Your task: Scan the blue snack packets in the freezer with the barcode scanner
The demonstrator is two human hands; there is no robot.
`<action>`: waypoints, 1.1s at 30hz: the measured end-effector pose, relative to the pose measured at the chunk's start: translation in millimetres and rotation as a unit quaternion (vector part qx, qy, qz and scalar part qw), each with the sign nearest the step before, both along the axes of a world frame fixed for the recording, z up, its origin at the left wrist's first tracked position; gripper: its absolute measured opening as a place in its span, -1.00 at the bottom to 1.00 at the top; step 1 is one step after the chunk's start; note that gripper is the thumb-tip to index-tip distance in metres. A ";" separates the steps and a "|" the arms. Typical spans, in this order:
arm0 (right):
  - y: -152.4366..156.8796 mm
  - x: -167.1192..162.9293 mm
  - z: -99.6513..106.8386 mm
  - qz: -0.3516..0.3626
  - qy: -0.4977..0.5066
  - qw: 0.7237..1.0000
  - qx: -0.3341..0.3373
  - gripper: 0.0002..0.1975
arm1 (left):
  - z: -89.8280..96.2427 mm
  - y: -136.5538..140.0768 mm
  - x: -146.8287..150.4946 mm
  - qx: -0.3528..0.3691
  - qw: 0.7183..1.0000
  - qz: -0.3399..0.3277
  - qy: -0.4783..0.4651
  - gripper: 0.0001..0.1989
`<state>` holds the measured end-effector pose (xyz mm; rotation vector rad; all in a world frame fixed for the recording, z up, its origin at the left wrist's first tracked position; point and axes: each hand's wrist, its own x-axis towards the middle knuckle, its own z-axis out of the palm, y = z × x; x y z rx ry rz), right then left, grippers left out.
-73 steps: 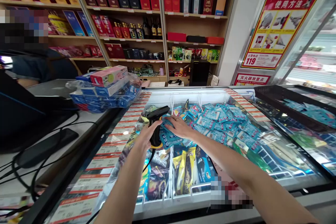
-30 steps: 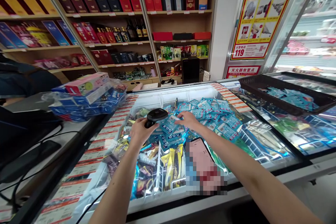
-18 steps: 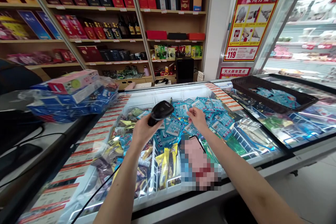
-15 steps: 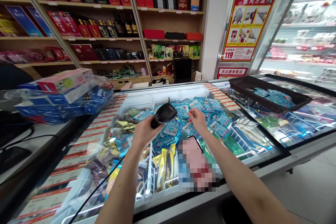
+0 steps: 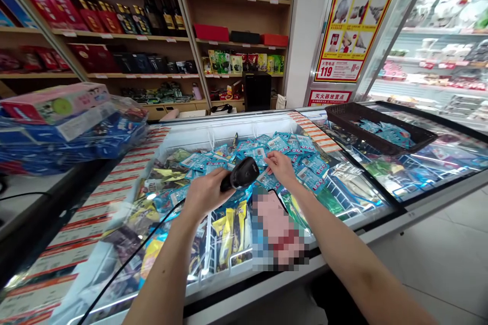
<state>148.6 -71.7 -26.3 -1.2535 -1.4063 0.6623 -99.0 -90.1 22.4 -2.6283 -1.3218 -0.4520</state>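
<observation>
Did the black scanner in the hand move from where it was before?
Yes. The scanner has tipped over and come nearer, away from the freezer's back wall, in the left hand.

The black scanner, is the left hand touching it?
Touching. The head view shows the left hand wrapped around the handle of the black scanner, no gap between them, while the right hand rests on the blue packets.

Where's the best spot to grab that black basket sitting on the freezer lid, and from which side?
Probably the near long rim of the black basket, coming from the front aisle side. It lies flat and shallow on the freezer lid, its raised edge is exposed all along, and the blue packets sit inside, clear of the rim.
</observation>
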 end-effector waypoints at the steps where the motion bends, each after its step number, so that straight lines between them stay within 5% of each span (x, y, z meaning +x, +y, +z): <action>1: -0.7 -0.4 0.3 0.003 -0.003 1.000 0.002 -0.81 | -1.0 -1.0 0.8 0.006 1.000 -0.001 -0.002 -0.69; 15: -1.1 -0.8 -4.0 -0.015 -0.067 0.996 0.050 -0.82 | -5.9 -2.3 1.2 0.048 0.998 0.007 -0.040 -0.65; 33: -3.3 -1.6 -2.6 -0.038 -0.091 0.995 0.034 -0.82 | -8.4 -1.4 0.4 0.059 0.998 0.002 -0.015 -0.67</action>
